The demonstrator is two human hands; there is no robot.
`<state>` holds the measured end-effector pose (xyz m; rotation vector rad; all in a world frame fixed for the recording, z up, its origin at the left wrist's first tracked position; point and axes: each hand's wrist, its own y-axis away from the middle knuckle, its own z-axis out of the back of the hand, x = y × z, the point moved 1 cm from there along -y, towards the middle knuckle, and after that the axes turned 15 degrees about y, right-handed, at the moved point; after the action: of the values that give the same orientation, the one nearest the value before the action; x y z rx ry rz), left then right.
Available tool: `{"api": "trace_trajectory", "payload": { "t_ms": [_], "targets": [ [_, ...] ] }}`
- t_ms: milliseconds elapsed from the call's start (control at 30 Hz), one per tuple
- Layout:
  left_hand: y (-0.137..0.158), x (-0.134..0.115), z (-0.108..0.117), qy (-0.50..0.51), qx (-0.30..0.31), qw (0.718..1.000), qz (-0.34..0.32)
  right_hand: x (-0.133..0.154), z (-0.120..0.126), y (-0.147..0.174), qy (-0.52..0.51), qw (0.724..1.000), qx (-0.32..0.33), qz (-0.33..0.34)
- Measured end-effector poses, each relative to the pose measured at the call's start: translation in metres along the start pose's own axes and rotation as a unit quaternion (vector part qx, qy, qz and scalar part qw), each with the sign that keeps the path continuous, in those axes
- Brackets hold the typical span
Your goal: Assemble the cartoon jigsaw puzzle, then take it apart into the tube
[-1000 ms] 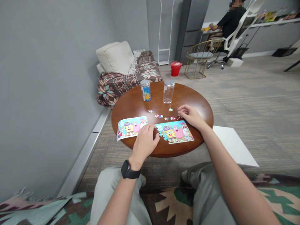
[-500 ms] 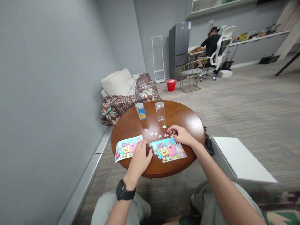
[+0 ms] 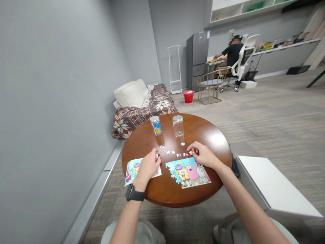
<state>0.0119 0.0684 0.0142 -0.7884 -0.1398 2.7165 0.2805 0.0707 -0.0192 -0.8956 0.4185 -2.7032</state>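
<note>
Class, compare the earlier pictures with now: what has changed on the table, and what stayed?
The left hand has shifted leftward and forward, away from the puzzle and farther over the picture sheet. No grasp or release is clear. The right hand stays beside the loose pieces; the puzzle, blue-labelled jar and clear jar stayed put.

The left hand point(image 3: 149, 166) has shifted toward 11 o'clock, its fingertips now beyond the picture sheet's point(image 3: 131, 171) far edge, farther from the puzzle point(image 3: 190, 173).

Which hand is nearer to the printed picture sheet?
Left: the left hand is over the picture sheet, hiding part of it. The right hand is farther right, by the far edge of the puzzle.
</note>
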Motion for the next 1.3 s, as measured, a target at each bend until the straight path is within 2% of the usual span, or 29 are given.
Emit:
{"api": "trace_trajectory", "payload": {
  "t_ms": [167, 333, 467, 567, 733, 867, 1000, 1133, 1300],
  "targets": [
    [0.002, 0.003, -0.007, -0.052, -0.026, 0.994, -0.088, -0.005, -0.003, -0.001, 0.002, 1.000, -0.011, -0.009],
    [0.002, 0.009, -0.017, -0.047, -0.005, 0.988, -0.146, -0.010, -0.005, -0.002, -0.015, 0.999, -0.027, -0.018],
    [0.003, 0.011, -0.020, -0.049, 0.019, 0.988, -0.147, -0.012, -0.005, -0.002, -0.027, 0.999, -0.026, -0.039],
    [0.003, 0.009, -0.019, -0.045, 0.017, 0.988, -0.146, -0.012, -0.004, -0.002, -0.018, 0.999, -0.023, -0.035],
    [0.000, 0.006, -0.017, -0.038, 0.051, 0.989, -0.131, -0.009, -0.001, -0.001, -0.009, 1.000, -0.009, -0.029],
    [0.000, 0.003, -0.015, -0.038, 0.030, 0.988, -0.146, -0.005, 0.003, 0.000, -0.009, 1.000, 0.006, -0.021],
    [0.001, 0.003, -0.013, -0.035, 0.005, 0.991, -0.132, -0.004, 0.004, 0.000, -0.002, 1.000, -0.001, -0.013],
    [0.002, 0.003, -0.013, -0.016, 0.006, 0.991, -0.134, -0.005, 0.003, 0.000, 0.007, 1.000, -0.001, -0.010],
    [0.003, -0.001, -0.010, -0.040, 0.019, 0.990, -0.131, -0.003, 0.002, -0.002, 0.016, 1.000, 0.004, -0.017]
  ]
}}
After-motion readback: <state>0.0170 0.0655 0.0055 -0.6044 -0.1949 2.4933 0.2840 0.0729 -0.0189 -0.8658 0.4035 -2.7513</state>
